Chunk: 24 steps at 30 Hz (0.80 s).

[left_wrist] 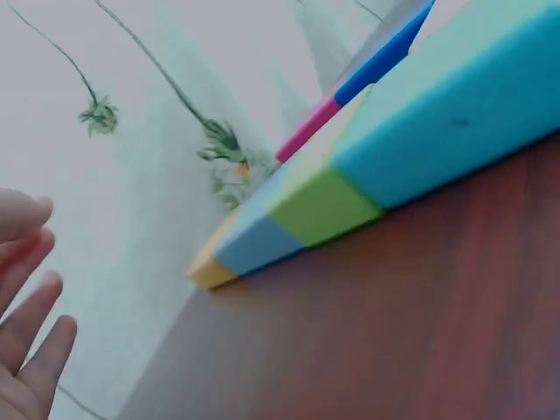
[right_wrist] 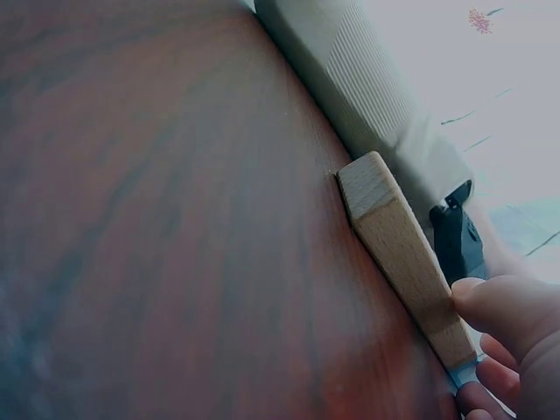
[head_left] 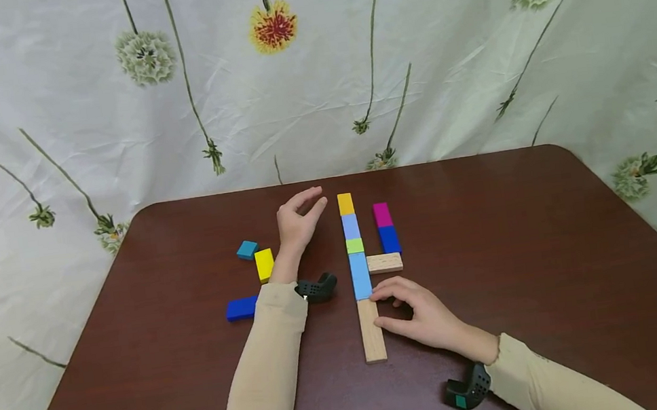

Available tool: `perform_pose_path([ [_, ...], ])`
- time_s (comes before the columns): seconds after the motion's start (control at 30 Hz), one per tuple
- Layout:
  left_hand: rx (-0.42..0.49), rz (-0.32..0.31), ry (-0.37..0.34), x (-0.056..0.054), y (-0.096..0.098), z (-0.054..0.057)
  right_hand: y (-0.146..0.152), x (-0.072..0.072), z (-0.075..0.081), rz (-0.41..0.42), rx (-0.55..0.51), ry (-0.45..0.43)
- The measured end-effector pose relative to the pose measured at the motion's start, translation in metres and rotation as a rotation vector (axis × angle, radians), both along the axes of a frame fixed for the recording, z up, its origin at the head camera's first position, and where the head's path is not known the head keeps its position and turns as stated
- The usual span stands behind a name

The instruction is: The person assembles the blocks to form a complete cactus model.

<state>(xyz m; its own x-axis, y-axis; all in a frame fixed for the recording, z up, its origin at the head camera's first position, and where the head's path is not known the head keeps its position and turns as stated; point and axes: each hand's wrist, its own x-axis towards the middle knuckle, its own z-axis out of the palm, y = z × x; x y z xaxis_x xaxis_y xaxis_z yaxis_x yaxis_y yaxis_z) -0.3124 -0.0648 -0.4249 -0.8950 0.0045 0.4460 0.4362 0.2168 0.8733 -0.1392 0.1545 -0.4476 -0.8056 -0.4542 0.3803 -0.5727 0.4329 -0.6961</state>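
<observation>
A straight row of blocks runs up the table, from a plain wooden block at the near end through a sky-blue block, a green block and a light blue block to an orange-yellow block. My right hand touches the row's right side, its thumb on the wooden block and its fingertips near the joint with the sky-blue one. Left of the far end, my left hand hovers with loosely extended fingers, apart from the orange-yellow block, holding nothing.
Right of the row, a short wooden block lies crosswise against it, with a blue block and a magenta block beyond. By the left forearm lie a teal block, a yellow block and another blue block.
</observation>
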Motion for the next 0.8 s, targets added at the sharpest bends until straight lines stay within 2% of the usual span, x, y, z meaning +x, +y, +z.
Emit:
perform_pose_path([
  [0.07,0.020,0.012,0.012,0.002,-0.004,0.007,0.000,0.000,0.001,-0.001,0.002,-0.004],
  [0.17,0.007,0.005,-0.018,0.005,-0.014,0.017,-0.001,0.000,0.001,0.000,0.006,-0.004],
  [0.27,-0.026,-0.046,-0.092,0.011,-0.026,0.026,-0.001,0.000,0.001,-0.003,0.004,0.002],
  [0.43,-0.071,-0.133,-0.224,0.028,-0.047,0.045,0.000,0.000,0.001,-0.002,0.010,0.004],
  [0.53,-0.103,-0.159,-0.266,0.026,-0.061,0.040,0.000,0.000,0.001,0.000,0.009,0.001],
  [0.67,-0.158,-0.145,-0.330,0.019,-0.079,0.026,0.000,0.000,0.001,-0.001,0.004,0.003],
  [0.8,-0.223,-0.158,-0.410,0.018,-0.088,0.021,0.000,0.000,0.001,-0.002,0.004,0.006],
])
